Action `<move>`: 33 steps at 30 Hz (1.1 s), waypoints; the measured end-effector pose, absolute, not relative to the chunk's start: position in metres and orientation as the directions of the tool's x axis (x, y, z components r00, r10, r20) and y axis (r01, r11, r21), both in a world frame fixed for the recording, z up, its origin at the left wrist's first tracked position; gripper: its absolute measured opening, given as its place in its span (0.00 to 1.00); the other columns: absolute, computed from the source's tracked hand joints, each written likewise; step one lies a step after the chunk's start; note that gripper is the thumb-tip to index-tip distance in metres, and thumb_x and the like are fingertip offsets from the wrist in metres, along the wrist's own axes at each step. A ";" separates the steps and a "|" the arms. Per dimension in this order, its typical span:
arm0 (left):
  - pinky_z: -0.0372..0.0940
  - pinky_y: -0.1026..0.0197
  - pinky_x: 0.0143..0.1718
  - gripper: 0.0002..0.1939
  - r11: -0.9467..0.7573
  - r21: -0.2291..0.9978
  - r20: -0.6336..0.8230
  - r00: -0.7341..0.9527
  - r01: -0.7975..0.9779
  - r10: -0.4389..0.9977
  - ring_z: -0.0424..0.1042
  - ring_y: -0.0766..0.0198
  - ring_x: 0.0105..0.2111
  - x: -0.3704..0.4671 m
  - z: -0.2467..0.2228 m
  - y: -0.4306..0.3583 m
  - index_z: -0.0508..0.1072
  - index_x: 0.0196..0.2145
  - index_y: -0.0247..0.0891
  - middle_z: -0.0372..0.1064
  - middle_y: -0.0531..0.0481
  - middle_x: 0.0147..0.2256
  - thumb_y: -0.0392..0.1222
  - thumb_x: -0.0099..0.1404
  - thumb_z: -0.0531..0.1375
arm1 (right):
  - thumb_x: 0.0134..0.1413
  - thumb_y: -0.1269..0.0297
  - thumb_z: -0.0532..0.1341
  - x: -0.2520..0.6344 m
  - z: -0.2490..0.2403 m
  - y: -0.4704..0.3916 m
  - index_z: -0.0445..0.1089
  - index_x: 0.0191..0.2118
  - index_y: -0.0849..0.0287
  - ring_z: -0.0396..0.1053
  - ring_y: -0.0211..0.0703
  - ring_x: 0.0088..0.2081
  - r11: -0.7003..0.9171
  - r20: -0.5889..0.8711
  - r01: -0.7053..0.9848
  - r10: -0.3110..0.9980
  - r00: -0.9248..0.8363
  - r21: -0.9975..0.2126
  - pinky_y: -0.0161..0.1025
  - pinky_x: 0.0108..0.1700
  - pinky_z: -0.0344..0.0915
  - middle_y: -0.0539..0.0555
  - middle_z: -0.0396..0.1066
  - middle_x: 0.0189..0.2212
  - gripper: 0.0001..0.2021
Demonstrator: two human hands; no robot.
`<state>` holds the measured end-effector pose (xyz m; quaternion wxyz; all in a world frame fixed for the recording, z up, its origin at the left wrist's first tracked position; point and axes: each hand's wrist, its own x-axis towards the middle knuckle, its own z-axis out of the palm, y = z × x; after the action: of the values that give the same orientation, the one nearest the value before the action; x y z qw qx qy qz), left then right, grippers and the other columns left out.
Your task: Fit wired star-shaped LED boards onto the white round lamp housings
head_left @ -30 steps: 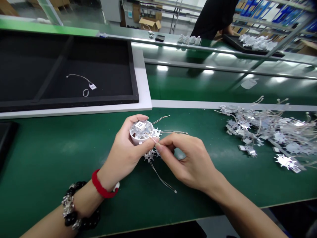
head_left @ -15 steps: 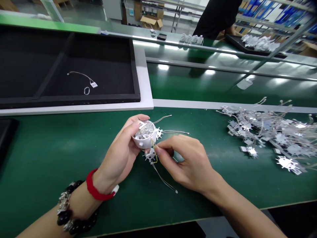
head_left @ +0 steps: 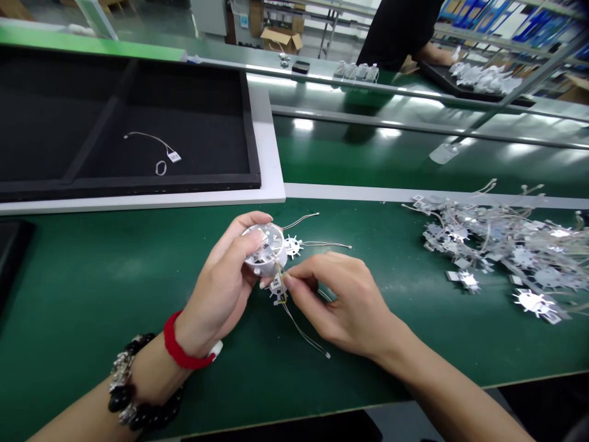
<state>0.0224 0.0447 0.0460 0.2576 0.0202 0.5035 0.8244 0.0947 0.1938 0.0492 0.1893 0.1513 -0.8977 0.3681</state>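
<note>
My left hand [head_left: 224,270] is wrapped round a round white plastic housing [head_left: 267,261], its thumb pressed on the parts inside. At the housing's lower right rim, the thumb and forefinger of my right hand [head_left: 338,298] pinch a thin yellowish wire [head_left: 281,274]. Just right of the housing lies a silvery star-shaped piece [head_left: 293,246] with thin leads. Below it is another such piece with a small white labelled block [head_left: 276,284]; leads run from there towards the lower right.
Many star-shaped pieces with wires form a pile [head_left: 519,242] at the right. A black tray [head_left: 193,110] at the upper left holds a wired white tag [head_left: 174,156] and a small loop. Metal rails [head_left: 414,135] cross behind the green table. A co-worker [head_left: 400,34] stands beyond them.
My left hand has tilted the housing and shifted it slightly left. My right hand has moved slightly left with the wire. The co-worker's hand has reached right over the far tray.
</note>
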 end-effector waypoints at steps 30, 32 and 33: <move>0.71 0.61 0.49 0.19 -0.218 0.956 -0.066 -0.867 -0.196 0.493 0.74 0.57 0.49 0.022 0.038 0.033 0.75 0.54 0.50 0.70 0.51 0.58 0.48 0.66 0.65 | 0.63 0.67 0.62 0.089 0.061 0.206 0.77 0.33 0.59 0.73 0.37 0.32 0.265 0.102 -0.101 -0.009 -0.995 -0.959 0.35 0.37 0.68 0.50 0.78 0.30 0.08; 0.72 0.61 0.49 0.19 -0.229 0.944 -0.088 -0.853 -0.236 0.515 0.73 0.56 0.51 0.023 0.038 0.033 0.75 0.55 0.51 0.69 0.51 0.59 0.49 0.67 0.64 | 0.62 0.66 0.63 0.088 0.059 0.207 0.78 0.34 0.60 0.73 0.38 0.32 0.226 0.102 -0.098 0.004 -0.995 -0.969 0.36 0.37 0.68 0.50 0.79 0.30 0.07; 0.72 0.62 0.48 0.19 -0.232 0.940 -0.096 -0.848 -0.249 0.521 0.73 0.56 0.52 0.023 0.037 0.034 0.74 0.56 0.51 0.69 0.51 0.60 0.50 0.68 0.63 | 0.61 0.66 0.63 0.087 0.059 0.208 0.78 0.34 0.60 0.73 0.38 0.32 0.203 0.096 -0.092 0.011 -0.995 -0.975 0.36 0.37 0.68 0.51 0.79 0.30 0.07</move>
<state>0.0229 0.0338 0.0372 0.2479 0.1197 0.5680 0.7756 0.0868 0.2081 0.0586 0.0409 0.0260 -0.7746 0.6306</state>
